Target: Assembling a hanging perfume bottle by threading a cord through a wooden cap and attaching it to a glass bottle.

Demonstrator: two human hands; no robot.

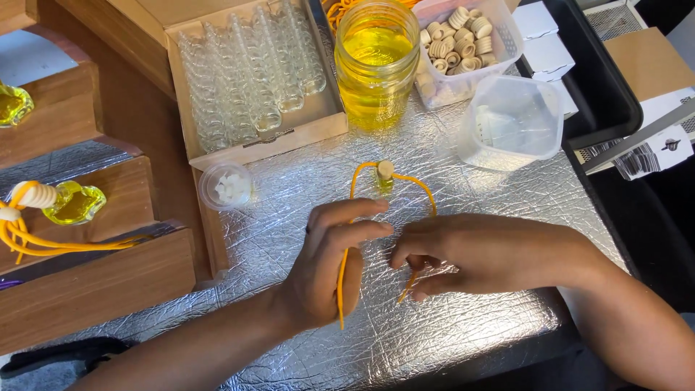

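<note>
Small glass bottle (384, 182) stands upright on the silver-foil worktop (470, 318), just ahead of both hands. Contents yellow; pale wooden cap on top. Orange cord (342, 279) loops out from the cap to both sides and runs back to the hands. Left hand (329, 264) pinches one strand between the fingers; right hand (470, 253) curls loosely around the other end. Large jar of yellow liquid (375, 61) stands behind.

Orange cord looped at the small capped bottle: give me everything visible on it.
The thin orange cord looks smooth and flexible. It arches as a loop from the small yellow-filled glass bottle with a pale wooden cap, standing upright on the silver foil-covered table. One strand runs down through the left hand, its end hanging below the palm. The other runs to the right hand, its tip showing near the fingers.
</note>
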